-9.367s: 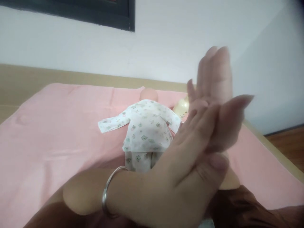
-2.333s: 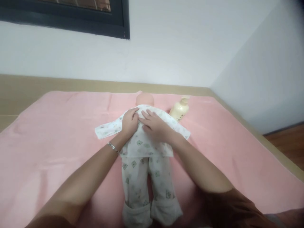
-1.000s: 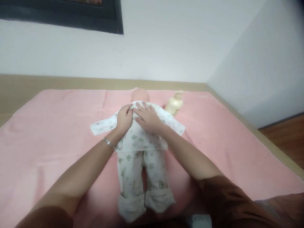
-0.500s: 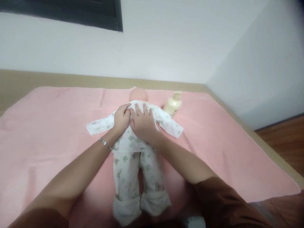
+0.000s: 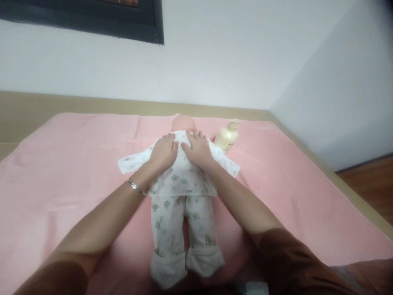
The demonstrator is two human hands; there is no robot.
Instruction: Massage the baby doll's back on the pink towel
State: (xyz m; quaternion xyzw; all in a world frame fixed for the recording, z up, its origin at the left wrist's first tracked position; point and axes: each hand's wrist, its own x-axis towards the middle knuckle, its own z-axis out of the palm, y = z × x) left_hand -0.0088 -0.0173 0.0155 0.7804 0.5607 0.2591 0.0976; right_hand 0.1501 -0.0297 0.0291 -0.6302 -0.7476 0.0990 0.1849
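Head view: nearest me, my brown sleeves [image 5: 285, 252] end partway along two bare forearms, and a silver bracelet [image 5: 136, 187] sits on my left wrist, just behind the grip. Ahead of it, my left hand [image 5: 163, 151] and right hand [image 5: 199, 150] lie spread on the upper back of a doll [image 5: 183, 176], palms down, thumbs pointing inward and a little apart; neither is closed around anything. The doll lies stretched out below my palms, seemingly face down.

As far along as I can judge, the doll is dressed and laid straight, and both palms are in place on its back; how much handling is left I cannot tell.

Its white shirt [image 5: 184, 186] and trousers [image 5: 168, 223] carry small greenish prints. Between my forearms, the trouser legs end in thick, turned-up cuffs [image 5: 205, 261]. The sleeves stretch outward on either side of my grip, and beyond my fingertips shows the smooth, pinkish head [image 5: 183, 122].

Beyond my right hand, a cream pump bottle [image 5: 227, 137] leans on the pink blanket [image 5: 76, 176]. Farthest off are the white wall [image 5: 221, 61] and a dark window frame [image 5: 147, 24].
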